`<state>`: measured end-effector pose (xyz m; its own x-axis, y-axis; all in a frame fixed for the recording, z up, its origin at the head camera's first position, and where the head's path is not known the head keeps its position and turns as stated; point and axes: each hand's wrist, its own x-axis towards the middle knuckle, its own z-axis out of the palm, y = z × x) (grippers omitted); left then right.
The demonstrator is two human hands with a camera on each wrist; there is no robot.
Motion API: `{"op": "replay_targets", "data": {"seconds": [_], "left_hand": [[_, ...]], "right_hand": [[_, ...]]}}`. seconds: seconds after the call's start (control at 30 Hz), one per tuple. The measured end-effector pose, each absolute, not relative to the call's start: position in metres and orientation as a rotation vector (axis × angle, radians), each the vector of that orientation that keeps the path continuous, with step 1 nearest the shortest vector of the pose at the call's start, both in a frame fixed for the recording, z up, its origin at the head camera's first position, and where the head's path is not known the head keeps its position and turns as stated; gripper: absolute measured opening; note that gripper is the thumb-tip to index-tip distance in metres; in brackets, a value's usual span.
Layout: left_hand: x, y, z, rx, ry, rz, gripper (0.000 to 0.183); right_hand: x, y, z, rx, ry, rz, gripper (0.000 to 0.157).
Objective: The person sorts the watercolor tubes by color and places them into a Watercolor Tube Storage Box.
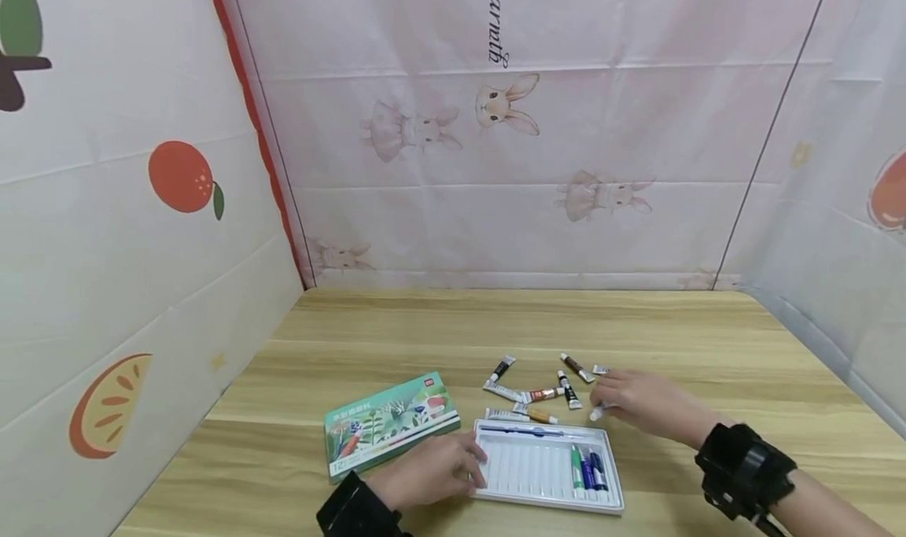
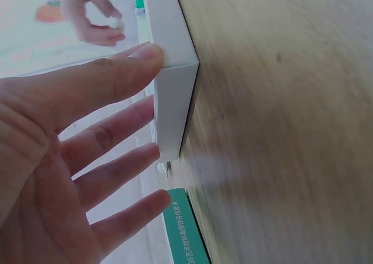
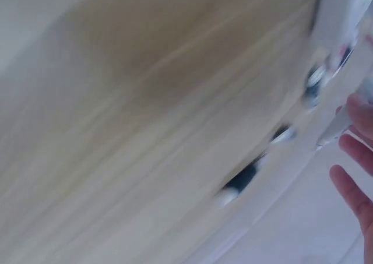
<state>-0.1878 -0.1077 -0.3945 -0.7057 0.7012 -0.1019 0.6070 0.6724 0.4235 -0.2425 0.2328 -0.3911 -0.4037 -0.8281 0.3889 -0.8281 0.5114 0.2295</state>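
A white plastic tray (image 1: 531,462) lies on the table, holding a green paint tube (image 1: 576,472), two blue-violet paint tubes (image 1: 598,472) and a slim paintbrush (image 1: 521,431) in its far groove. My left hand (image 1: 440,468) is at the tray's left end; thumb and fingertips touch its edge, the fingers fairly straight in the left wrist view. To the right of the tray, my right hand (image 1: 640,399) pinches a white paint tube (image 1: 598,412), which also shows between the fingers in the right wrist view. Most of that tube is hidden by the hand in the head view.
A green paint box (image 1: 392,423) lies left of the tray. Behind the tray several loose paint tubes are scattered, among them a brown-red tube (image 1: 543,395), an ochre tube (image 1: 542,416) and a black tube (image 1: 569,390). Printed cloth walls (image 1: 453,230) border the wooden table (image 1: 396,325).
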Motion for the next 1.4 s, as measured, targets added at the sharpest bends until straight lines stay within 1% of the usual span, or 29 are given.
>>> {"op": "replay_targets", "data": {"seconds": [0.13, 0.27, 0.37, 0.6, 0.87, 0.93, 1.17, 1.4], "left_hand": [[-0.188, -0.109, -0.393, 1.045, 2.632, 0.538, 0.014], [-0.189, -0.110, -0.395, 1.048, 2.632, 0.547, 0.014], [-0.189, -0.111, -0.397, 1.046, 2.624, 0.568, 0.014], [-0.189, -0.110, -0.399, 1.047, 2.619, 0.562, 0.015], [-0.189, -0.109, -0.397, 1.026, 2.614, 0.559, 0.015], [-0.189, -0.109, -0.397, 1.031, 2.613, 0.554, 0.015], [-0.189, -0.109, -0.397, 1.048, 2.617, 0.548, 0.015], [-0.190, -0.109, -0.397, 1.041, 2.622, 0.549, 0.015]], "right_hand": [[-0.228, 0.207, -0.385, 1.460, -2.207, -0.082, 0.021], [-0.212, 0.187, -0.385, 1.571, -2.247, -0.235, 0.027], [-0.206, 0.180, -0.388, 1.634, -2.273, -0.294, 0.030], [-0.201, 0.178, -0.394, 1.670, -2.331, -0.247, 0.028], [-0.196, 0.179, -0.393, 1.686, -2.382, -0.191, 0.025], [-0.195, 0.180, -0.392, 1.698, -2.401, -0.153, 0.024], [-0.194, 0.181, -0.392, 1.717, -2.463, 0.040, 0.014], [-0.195, 0.180, -0.394, 1.693, -2.505, 0.143, 0.012]]}}
